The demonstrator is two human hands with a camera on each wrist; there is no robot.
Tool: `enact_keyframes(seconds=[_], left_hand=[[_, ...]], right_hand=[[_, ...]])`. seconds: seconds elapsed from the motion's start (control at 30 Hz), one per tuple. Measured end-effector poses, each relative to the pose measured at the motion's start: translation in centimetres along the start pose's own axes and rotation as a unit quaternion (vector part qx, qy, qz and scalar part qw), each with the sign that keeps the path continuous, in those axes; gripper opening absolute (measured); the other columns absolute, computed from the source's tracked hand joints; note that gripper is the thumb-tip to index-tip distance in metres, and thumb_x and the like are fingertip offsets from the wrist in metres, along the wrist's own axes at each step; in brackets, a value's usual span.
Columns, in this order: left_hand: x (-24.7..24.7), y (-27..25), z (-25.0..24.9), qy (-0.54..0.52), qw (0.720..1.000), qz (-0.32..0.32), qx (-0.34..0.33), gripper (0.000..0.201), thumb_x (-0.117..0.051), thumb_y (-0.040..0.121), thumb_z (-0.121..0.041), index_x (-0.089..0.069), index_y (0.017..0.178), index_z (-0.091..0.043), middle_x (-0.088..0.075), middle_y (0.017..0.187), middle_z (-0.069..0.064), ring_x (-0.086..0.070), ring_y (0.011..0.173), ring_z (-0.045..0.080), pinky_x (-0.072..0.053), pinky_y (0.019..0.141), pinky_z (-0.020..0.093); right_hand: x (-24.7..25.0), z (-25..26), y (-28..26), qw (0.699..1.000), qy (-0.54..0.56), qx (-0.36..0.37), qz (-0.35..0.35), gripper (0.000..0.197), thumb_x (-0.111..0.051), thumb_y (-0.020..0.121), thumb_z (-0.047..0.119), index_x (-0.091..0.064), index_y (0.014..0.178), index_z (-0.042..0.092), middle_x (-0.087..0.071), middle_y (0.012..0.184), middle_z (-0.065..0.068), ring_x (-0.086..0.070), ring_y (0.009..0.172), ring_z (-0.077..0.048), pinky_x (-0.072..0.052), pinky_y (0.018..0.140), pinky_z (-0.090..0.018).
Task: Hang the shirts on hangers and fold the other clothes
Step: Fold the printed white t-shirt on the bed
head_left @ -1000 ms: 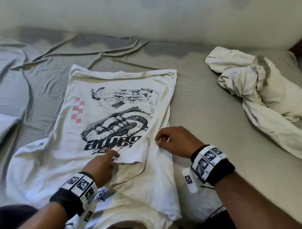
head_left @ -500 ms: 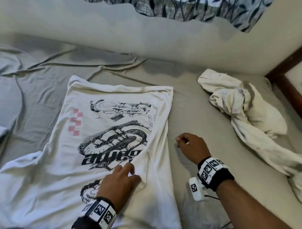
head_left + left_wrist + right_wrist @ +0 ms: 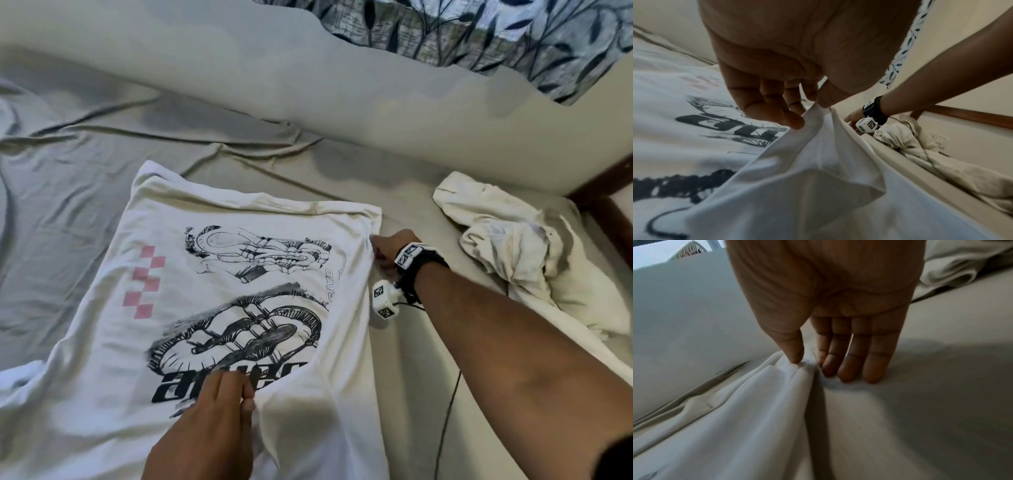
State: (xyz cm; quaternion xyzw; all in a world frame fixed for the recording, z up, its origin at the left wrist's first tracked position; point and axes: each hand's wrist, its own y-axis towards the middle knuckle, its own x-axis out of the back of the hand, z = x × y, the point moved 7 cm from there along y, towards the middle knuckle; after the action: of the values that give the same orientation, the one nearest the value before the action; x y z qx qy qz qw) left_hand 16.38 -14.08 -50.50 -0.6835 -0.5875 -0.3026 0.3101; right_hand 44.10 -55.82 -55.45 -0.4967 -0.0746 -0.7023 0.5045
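Note:
A white T-shirt (image 3: 113,342) with a black graphic and pink checks lies spread on the grey bed sheet (image 3: 61,212). My left hand (image 3: 248,399) pinches a raised fold of it near the lower middle; in the left wrist view the thumb and fingers of this left hand (image 3: 813,105) close on the fold's crest of the shirt (image 3: 818,178). My right hand (image 3: 375,248) reaches to the shirt's far right edge. The right wrist view shows that right hand (image 3: 809,365) with the thumb pinching the bunched edge of the shirt (image 3: 756,402) against the index finger, the other fingers lying on the sheet.
A crumpled white garment (image 3: 513,250) lies to the right on the bed. Behind the bed stands a wall (image 3: 308,85), with a leaf-patterned curtain (image 3: 479,31) above. A wooden bed frame (image 3: 603,192) borders the far right. A thin cable (image 3: 445,411) trails from my right wrist.
My right hand has moved away along the shirt's right side to its far edge and taken hold there. My left hand went from lying flat on the shirt to pinching a fold.

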Motion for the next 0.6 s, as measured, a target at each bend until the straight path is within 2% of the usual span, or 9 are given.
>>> enact_keyframes(seconds=[0.07,0.13,0.2,0.27,0.33,0.4,0.47,0.53,0.6], left_hand=[[0.8,0.3,0.1,-0.029,1.0,-0.007,0.004,0.006,-0.038,0.085,-0.042,-0.039,0.091,-0.043,-0.046,0.09,-0.014,-0.051,0.043,0.008,-0.042,0.037,0.029],[1.5,0.5,-0.2,-0.037,0.999,-0.009,0.005,0.006,-0.041,0.083,-0.04,-0.04,0.089,-0.042,-0.046,0.089,-0.014,-0.042,0.041,0.007,-0.031,0.037,0.02],[1.7,0.3,0.0,-0.035,0.999,-0.005,0.015,0.006,-0.041,0.082,-0.04,-0.041,0.088,-0.041,-0.044,0.089,-0.014,-0.039,0.043,0.007,-0.026,0.041,0.016],[1.6,0.2,-0.1,-0.033,0.999,-0.005,0.02,0.005,-0.041,0.082,-0.04,-0.041,0.087,-0.04,-0.042,0.089,-0.014,-0.046,0.043,0.01,-0.031,0.039,0.021],[2.0,-0.2,0.1,-0.023,0.999,-0.009,0.035,0.005,-0.042,0.083,-0.04,-0.04,0.088,-0.041,-0.043,0.088,-0.013,-0.05,0.047,0.012,-0.036,0.04,0.026],[2.3,-0.6,0.4,-0.018,0.997,-0.008,0.071,0.01,-0.046,0.089,-0.037,-0.037,0.091,-0.042,-0.047,0.089,-0.012,-0.049,0.054,0.011,-0.043,0.049,0.033],[2.7,-1.0,1.0,0.017,0.992,0.03,0.118,0.007,-0.04,0.096,-0.04,-0.033,0.096,-0.038,-0.054,0.089,-0.011,-0.052,0.065,0.012,-0.049,0.064,0.033],[3.0,-1.2,1.4,0.066,0.986,0.064,0.138,0.011,-0.031,0.097,-0.043,-0.028,0.1,-0.033,-0.059,0.078,-0.008,-0.058,0.07,0.015,-0.052,0.071,0.031],[3.1,-1.3,1.8,0.118,0.978,0.101,0.139,0.011,-0.028,0.095,-0.041,-0.025,0.1,-0.032,-0.054,0.064,-0.005,-0.054,0.065,0.018,-0.051,0.067,0.031]], right_hand=[[-1.2,0.4,0.1,0.998,0.049,-0.018,0.019,0.062,-0.082,0.047,0.064,-0.067,0.075,0.011,-0.068,0.066,-0.013,-0.061,0.058,-0.03,-0.051,0.061,-0.046],[-0.7,1.9,-2.0,0.993,0.112,-0.042,0.013,0.047,-0.085,0.051,0.046,-0.063,0.071,0.011,-0.061,0.059,-0.012,-0.056,0.05,-0.027,-0.047,0.055,-0.042],[-0.1,2.7,-2.0,0.992,0.122,-0.045,-0.003,0.038,-0.084,0.056,0.036,-0.066,0.074,0.008,-0.065,0.061,-0.008,-0.062,0.051,-0.026,-0.055,0.055,-0.04],[1.7,2.5,0.0,0.993,0.106,-0.035,-0.045,0.051,-0.081,0.046,0.041,-0.072,0.079,0.004,-0.075,0.069,-0.007,-0.075,0.066,-0.032,-0.065,0.067,-0.053],[2.8,2.9,2.6,0.989,0.111,-0.003,-0.096,0.052,-0.074,0.042,0.046,-0.075,0.08,0.011,-0.075,0.065,-0.007,-0.076,0.07,-0.037,-0.064,0.071,-0.059],[3.5,5.0,2.5,0.985,0.098,0.038,-0.135,0.042,-0.07,0.045,0.048,-0.076,0.078,0.024,-0.073,0.062,-0.006,-0.076,0.067,-0.036,-0.064,0.066,-0.056],[3.1,8.5,0.3,0.983,0.07,0.076,-0.149,0.038,-0.067,0.053,0.052,-0.077,0.078,0.026,-0.073,0.063,-0.005,-0.075,0.064,-0.034,-0.065,0.064,-0.05],[1.0,12.3,-2.5,0.985,0.026,0.123,-0.12,0.033,-0.065,0.06,0.048,-0.078,0.077,0.023,-0.074,0.066,-0.003,-0.075,0.065,-0.031,-0.065,0.066,-0.044],[-2.4,15.0,-5.6,0.988,-0.002,0.152,-0.017,0.021,-0.07,0.074,0.038,-0.076,0.079,0.018,-0.077,0.075,-0.004,-0.074,0.065,-0.027,-0.065,0.066,-0.041]])
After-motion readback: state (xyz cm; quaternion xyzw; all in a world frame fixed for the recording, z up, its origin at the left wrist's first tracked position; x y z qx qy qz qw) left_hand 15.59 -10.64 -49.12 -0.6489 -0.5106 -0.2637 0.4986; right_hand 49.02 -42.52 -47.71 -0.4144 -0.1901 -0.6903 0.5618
